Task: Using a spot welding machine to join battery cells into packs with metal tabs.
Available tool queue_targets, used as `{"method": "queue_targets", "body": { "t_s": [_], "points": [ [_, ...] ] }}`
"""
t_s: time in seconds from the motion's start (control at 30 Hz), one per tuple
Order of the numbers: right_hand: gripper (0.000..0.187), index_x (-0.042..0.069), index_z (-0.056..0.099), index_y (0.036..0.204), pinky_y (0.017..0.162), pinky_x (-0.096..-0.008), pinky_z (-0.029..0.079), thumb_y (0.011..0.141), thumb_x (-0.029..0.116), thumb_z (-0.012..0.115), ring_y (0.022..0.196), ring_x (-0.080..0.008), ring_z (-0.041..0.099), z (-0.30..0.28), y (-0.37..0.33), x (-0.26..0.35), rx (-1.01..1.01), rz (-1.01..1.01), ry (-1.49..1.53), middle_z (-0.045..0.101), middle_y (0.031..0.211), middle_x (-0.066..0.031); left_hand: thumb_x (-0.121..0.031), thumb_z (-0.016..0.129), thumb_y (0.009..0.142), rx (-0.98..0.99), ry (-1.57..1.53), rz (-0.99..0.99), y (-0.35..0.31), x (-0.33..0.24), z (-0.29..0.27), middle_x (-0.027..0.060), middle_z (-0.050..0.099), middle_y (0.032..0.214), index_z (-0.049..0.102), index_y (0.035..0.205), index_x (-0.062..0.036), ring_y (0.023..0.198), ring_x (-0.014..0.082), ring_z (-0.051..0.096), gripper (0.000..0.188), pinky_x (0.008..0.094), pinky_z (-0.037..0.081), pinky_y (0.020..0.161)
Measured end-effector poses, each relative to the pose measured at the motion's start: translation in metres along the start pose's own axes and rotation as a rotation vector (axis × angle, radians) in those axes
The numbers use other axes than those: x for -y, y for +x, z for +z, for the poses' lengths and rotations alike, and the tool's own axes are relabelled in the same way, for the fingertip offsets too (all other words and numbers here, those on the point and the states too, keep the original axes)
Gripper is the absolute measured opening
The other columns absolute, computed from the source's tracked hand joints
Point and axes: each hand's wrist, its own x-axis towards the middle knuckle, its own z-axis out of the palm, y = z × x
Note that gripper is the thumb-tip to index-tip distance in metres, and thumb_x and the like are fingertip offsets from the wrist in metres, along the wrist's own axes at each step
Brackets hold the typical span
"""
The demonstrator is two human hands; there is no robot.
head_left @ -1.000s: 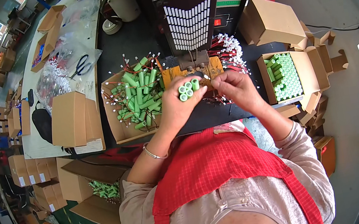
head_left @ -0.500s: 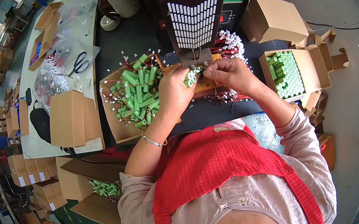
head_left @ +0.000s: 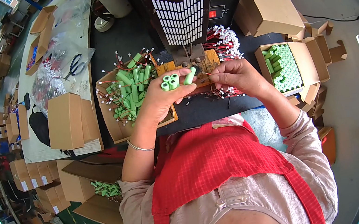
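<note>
Cylinders (head_left: 170, 82), small and pale green, sit in a bunch in the left hand (head_left: 160, 97), whose fingers curl loosely around them, while one more cylinder (head_left: 190, 76) leans apart from the bunch, held near the tips of the thumb and fingers. The right hand (head_left: 240, 76) faces it from just beside, thumb and forefinger pinched nearly together on a thin red wire (head_left: 205, 73); whether the wire touches the cylinder, I cannot tell. Both hands are over the near edge of an orange-brown block (head_left: 212, 60), below the dark head of a machine (head_left: 181, 18) with rows of white slots. Left of the block, on the dark counter (head_left: 210, 115), an open carton (head_left: 118, 134) holds a jumble of green cylinders with red leads and white connectors. Behind the right hand lies a heap of red wires with white plugs (head_left: 225, 39). Farther right, another open carton (head_left: 305, 64) holds green cylinders, many packed upright in rows with their ends facing up. A bangle (head_left: 141, 147) circles the left wrist, and a red checked apron (head_left: 214, 153) covers the person's front.
</note>
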Motion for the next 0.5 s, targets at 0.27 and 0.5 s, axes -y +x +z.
{"method": "queue_targets", "body": {
  "t_s": [0.27,0.5],
  "points": [
    [0.019,0.002,0.064,0.087,0.047,-0.0177,0.037,0.087,0.020,0.061,0.053,-0.0032,0.046,0.018,0.013,0.001,-0.099,-0.030,0.016,0.058,0.064,0.0007,-0.008,0.074,0.071,-0.309,0.555,0.379,0.013,0.025,0.003,0.0069,0.065,0.078,0.062,0.090,0.0025,0.068,0.0101,0.060,0.024,0.0244,0.049,0.062],
    [0.018,0.003,0.065,0.087,0.047,-0.0178,0.037,0.087,0.021,0.060,0.051,-0.0030,0.045,0.019,0.018,0.005,-0.125,0.049,-0.027,0.057,0.064,0.0011,-0.007,0.072,0.072,-0.326,0.716,0.594,0.023,0.033,0.004,0.0125,0.064,0.078,0.062,0.088,0.0026,0.067,0.0187,0.063,0.022,0.0276,0.049,0.060]
  ]
}}
